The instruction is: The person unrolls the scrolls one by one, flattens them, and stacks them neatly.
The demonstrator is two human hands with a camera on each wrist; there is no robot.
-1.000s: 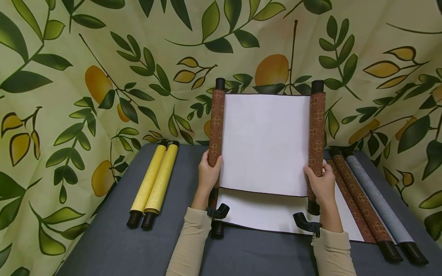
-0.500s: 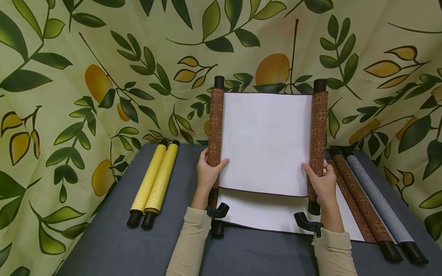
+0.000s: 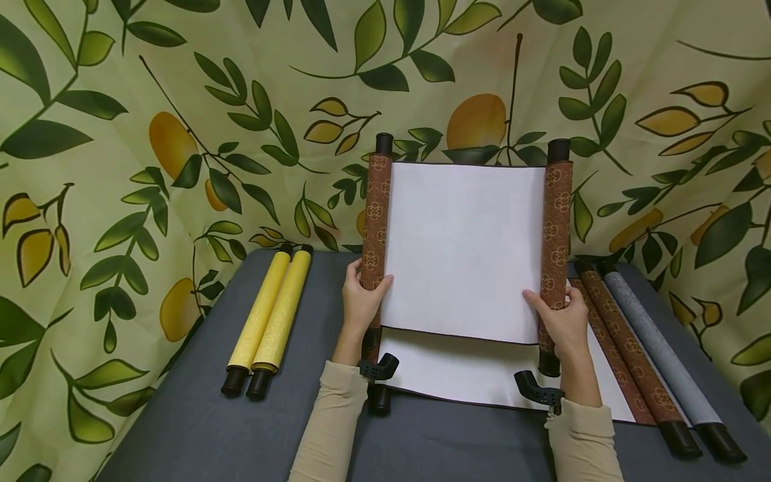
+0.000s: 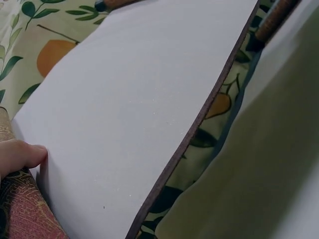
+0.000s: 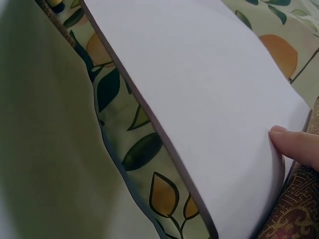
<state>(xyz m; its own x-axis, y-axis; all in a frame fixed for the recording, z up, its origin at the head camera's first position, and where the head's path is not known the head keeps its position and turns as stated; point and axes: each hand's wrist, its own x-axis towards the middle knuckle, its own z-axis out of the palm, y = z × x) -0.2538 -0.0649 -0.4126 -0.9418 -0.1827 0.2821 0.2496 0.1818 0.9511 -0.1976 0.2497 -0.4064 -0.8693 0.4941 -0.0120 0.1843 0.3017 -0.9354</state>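
A partly unrolled scroll (image 3: 464,251) with a blank white sheet is held upright between my hands, its two brown patterned rolls at the sides. My left hand (image 3: 361,301) grips the left roll low down, with the thumb (image 4: 30,155) on the white sheet's edge. The right roll is gripped by my right hand (image 3: 566,321), whose thumb (image 5: 289,142) lies against the paper. Behind and below, a second white scroll (image 3: 458,385) lies spread on the table, partly hidden by the held one.
Two yellow rolled scrolls (image 3: 268,314) with black ends lie at the left of the grey table (image 3: 181,415). On the right are a brown roll (image 3: 638,348) and a grey-blue roll (image 3: 662,348). A leaf-and-fruit patterned cloth (image 3: 241,134) hangs behind.
The scroll's two rolls have moved slightly apart, so the white sheet shows a little wider. Both hands have shifted slightly outward, with the right thumb reaching further onto the paper.
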